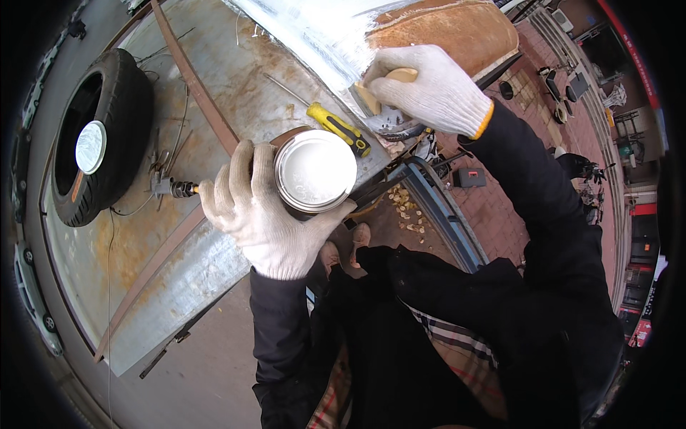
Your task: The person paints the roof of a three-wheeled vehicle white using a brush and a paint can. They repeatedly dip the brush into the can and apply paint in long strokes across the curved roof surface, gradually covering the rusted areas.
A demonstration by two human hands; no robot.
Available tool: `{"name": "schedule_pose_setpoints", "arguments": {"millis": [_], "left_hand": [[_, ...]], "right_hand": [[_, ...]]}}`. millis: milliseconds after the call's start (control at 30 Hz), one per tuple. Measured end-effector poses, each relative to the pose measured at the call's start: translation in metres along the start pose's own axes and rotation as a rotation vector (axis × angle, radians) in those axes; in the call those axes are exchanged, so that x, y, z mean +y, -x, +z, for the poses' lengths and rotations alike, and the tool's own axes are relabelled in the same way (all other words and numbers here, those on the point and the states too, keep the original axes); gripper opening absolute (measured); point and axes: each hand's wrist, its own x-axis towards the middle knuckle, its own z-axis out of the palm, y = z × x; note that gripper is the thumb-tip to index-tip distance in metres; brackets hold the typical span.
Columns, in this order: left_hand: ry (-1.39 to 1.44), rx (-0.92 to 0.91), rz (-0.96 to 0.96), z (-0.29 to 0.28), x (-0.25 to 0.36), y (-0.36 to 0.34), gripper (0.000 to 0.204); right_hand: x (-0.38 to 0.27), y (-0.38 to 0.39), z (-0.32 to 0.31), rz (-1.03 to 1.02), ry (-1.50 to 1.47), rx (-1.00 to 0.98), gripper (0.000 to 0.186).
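Observation:
My left hand (pixel 268 207), in a pale knit work glove, is wrapped round a round tin of white paint (pixel 316 171). The tin stands open side up above the table's corner. In my right hand (pixel 432 89), gloved the same way, is a paintbrush with a wooden handle (pixel 368 99); its bristles are mostly hidden. The brush is at the edge between a white-coated panel (pixel 321 36) and a rusty brown part (pixel 443 32). Just beyond the tin lies a yellow and black screwdriver (pixel 337 129).
A black tyre (pixel 118 136) lies at the left of the stained metal table (pixel 207 43), with a round white lid (pixel 91 147) on it. A brown strip (pixel 189 71), wires and a metal tool (pixel 168 187) lie between. A blue metal frame (pixel 446 214) is below; brick paving (pixel 493 211) spreads right.

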Motion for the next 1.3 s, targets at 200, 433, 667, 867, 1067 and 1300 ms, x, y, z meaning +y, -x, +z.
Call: {"name": "schedule_pose_setpoints", "arguments": {"millis": [200,433,667,867,1067,1300], "left_hand": [[0.012,0.039,0.025,0.003,0.0,0.001,0.129],[-0.022,0.075,0.073,0.004,-0.003,0.0,0.123],[-0.018,0.103,0.077,0.007,-0.002,0.001,0.123],[-0.028,0.103,0.088,0.006,-0.002,0.002,0.124],[-0.026,0.116,0.086,0.008,-0.002,0.001,0.124],[-0.055,0.07,0.054,0.007,-0.001,0.004,0.126]], "right_hand": [[-0.033,0.03,-0.066,0.243,-0.026,-0.191,0.024],[-0.032,0.01,-0.054,-0.135,0.098,-0.244,0.022],[-0.031,0.009,-0.076,0.042,0.07,-0.312,0.02],[-0.027,0.006,-0.078,-0.083,0.22,-0.439,0.025],[-0.028,-0.007,-0.049,-0.247,0.056,-0.201,0.027],[-0.007,0.01,-0.068,0.004,0.1,-0.31,0.025]]}}
